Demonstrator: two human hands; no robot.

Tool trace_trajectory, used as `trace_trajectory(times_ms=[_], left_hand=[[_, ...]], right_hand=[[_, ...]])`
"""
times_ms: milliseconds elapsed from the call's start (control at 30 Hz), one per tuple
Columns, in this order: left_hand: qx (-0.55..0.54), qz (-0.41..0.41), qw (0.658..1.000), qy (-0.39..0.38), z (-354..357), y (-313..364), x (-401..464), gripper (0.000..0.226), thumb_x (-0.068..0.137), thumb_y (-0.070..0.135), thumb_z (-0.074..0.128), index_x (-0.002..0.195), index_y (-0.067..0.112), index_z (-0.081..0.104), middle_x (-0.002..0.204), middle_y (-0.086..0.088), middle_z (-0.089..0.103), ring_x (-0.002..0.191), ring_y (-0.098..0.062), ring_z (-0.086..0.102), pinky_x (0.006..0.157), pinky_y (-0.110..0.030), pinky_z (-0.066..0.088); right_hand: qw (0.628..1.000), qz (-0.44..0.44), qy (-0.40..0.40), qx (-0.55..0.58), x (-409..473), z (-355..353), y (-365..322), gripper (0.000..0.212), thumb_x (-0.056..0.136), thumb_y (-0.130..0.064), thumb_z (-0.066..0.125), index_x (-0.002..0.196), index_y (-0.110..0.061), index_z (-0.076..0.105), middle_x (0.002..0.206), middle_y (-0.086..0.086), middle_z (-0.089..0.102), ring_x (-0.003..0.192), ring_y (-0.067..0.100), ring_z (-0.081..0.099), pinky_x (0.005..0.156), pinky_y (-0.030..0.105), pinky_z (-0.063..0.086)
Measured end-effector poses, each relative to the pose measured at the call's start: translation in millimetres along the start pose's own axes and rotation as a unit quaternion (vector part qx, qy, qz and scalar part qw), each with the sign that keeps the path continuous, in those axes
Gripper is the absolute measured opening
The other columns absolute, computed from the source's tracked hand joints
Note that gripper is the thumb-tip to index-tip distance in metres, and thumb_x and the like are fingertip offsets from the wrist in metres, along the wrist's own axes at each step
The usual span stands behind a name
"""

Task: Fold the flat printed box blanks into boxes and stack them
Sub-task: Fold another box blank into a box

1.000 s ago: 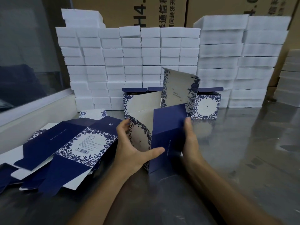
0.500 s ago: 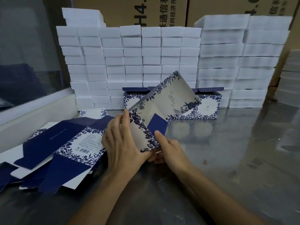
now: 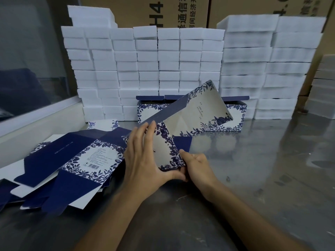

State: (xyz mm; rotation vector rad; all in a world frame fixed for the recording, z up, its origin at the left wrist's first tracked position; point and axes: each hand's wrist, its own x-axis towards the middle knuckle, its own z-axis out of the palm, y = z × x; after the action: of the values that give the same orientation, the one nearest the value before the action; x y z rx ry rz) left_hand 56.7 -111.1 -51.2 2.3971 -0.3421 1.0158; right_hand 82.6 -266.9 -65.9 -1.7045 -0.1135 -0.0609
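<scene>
A half-folded box blank [image 3: 183,127] is held above the metal table [image 3: 262,169], just in front of the person, its long axis slanting from the near lower end between the hands up and away to the right, where its floral panel tips toward the foam stacks. Its navy side strip runs up-right from the left hand's fingertips. The left hand [image 3: 143,156] is laid against the blank's left face with fingers nearly straight and the thumb hooked under the lower corner; the right hand [image 3: 195,165] is curled around that lower corner, pinching it. Compared with half a second ago, the blank is seen tilted further over to the right and spread wider, and the left fingers have been straightened along the navy strip. To the left, a loose pile of flat blanks [image 3: 72,160] is spread on the table. Behind the held blank, a row of folded boxes [image 3: 233,116] is stood with navy lids raised; what they contain cannot be told. White foam blocks [image 3: 145,69] are stacked behind, against brown cartons [image 3: 181,11].
</scene>
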Motion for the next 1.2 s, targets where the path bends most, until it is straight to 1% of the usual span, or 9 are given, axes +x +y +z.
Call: trace_trajectory(times_ms=[133,233,333,433,533,700,867,1000,1200], left_hand=[[-0.005,0.017,1.0,-0.018,-1.7,-6.5,2.0,0.141,0.042,0.082,0.069,0.154,0.023,0.008,0.157,-0.002,0.019,0.147,-0.023,0.015,0.117,-0.044,0.022],[0.007,0.037,0.999,-0.036,-1.4,-11.6,3.7,0.143,0.047,0.062,0.086,0.154,0.03,-0.002,0.158,0.002,0.011,0.147,-0.021,0.011,0.116,-0.042,0.02],[0.0,0.029,1.0,-0.009,0.2,-14.4,2.3,0.14,0.053,0.04,0.092,0.155,0.028,-0.003,0.156,0.004,0.012,0.144,-0.021,0.014,0.113,-0.039,0.022],[-0.03,0.017,0.999,-0.001,0.7,-13.9,0.8,0.136,0.055,0.034,0.091,0.155,0.024,0.001,0.155,0.005,0.013,0.144,-0.021,0.016,0.111,-0.036,0.023],[-0.048,0.038,0.998,-0.01,1.2,-13.3,0.6,0.134,0.055,0.028,0.092,0.154,0.027,0.002,0.155,0.004,0.013,0.145,-0.019,0.016,0.106,-0.03,0.026],[-0.054,0.051,0.997,-0.017,1.6,-13.7,0.5,0.13,0.057,0.027,0.091,0.153,0.027,0.003,0.156,0.0,0.013,0.147,-0.019,0.016,0.099,-0.016,0.023],[-0.068,0.051,0.996,-0.023,1.9,-17.0,1.1,0.13,0.056,0.024,0.09,0.152,0.031,0.003,0.158,0.003,0.011,0.148,-0.014,0.014,0.093,-0.002,0.018],[-0.099,0.038,0.994,-0.034,1.6,-19.8,0.5,0.131,0.056,0.021,0.089,0.152,0.036,0.0,0.156,0.015,0.006,0.147,-0.004,0.01,0.09,0.003,0.02],[-0.128,0.04,0.99,-0.044,2.9,-19.6,0.0,0.133,0.056,0.021,0.089,0.15,0.044,-0.003,0.15,0.031,0.0,0.144,0.003,0.01,0.089,-0.004,0.025]], right_hand=[[1.0,-0.023,-0.014,0.01,0.1,-2.0,0.1,0.068,0.105,-0.031,0.045,0.041,-0.013,0.057,0.045,0.007,0.058,0.039,0.012,0.05,0.047,0.018,0.043],[0.999,-0.051,-0.011,0.002,-0.4,-5.7,-0.8,0.074,0.106,-0.031,0.042,0.035,-0.016,0.051,0.043,0.006,0.055,0.042,0.012,0.048,0.053,0.016,0.042],[0.997,-0.076,-0.007,0.006,-1.7,-6.1,-4.1,0.078,0.107,-0.03,0.039,0.03,-0.017,0.045,0.039,0.003,0.049,0.046,0.014,0.049,0.06,0.017,0.043],[0.997,-0.075,0.009,0.029,-2.0,-3.2,-6.1,0.079,0.108,-0.034,0.037,0.031,-0.017,0.042,0.037,0.004,0.044,0.043,0.013,0.047,0.057,0.016,0.043],[0.996,-0.042,0.049,0.058,1.1,-6.7,-6.4,0.075,0.106,-0.041,0.04,0.034,-0.018,0.038,0.041,0.005,0.04,0.041,0.014,0.037,0.049,0.023,0.037],[0.995,-0.057,0.07,0.043,4.6,-13.6,-5.3,0.07,0.105,-0.032,0.046,0.037,-0.021,0.032,0.047,0.006,0.035,0.046,0.016,0.028,0.047,0.024,0.026],[0.995,-0.061,0.08,-0.02,5.8,-16.1,-4.3,0.066,0.098,-0.022,0.052,0.032,-0.015,0.05,0.046,0.012,0.05,0.042,0.016,0.039,0.051,0.023,0.037],[0.992,-0.03,0.119,0.042,5.8,-17.4,-6.4,0.062,0.096,-0.033,0.062,0.037,-0.017,0.051,0.049,0.009,0.049,0.045,0.016,0.039,0.047,0.024,0.037],[0.982,-0.013,0.165,0.091,8.5,-21.2,-6.3,0.069,0.101,-0.026,0.05,0.033,-0.018,0.044,0.05,0.012,0.042,0.044,0.016,0.036,0.045,0.022,0.034]])
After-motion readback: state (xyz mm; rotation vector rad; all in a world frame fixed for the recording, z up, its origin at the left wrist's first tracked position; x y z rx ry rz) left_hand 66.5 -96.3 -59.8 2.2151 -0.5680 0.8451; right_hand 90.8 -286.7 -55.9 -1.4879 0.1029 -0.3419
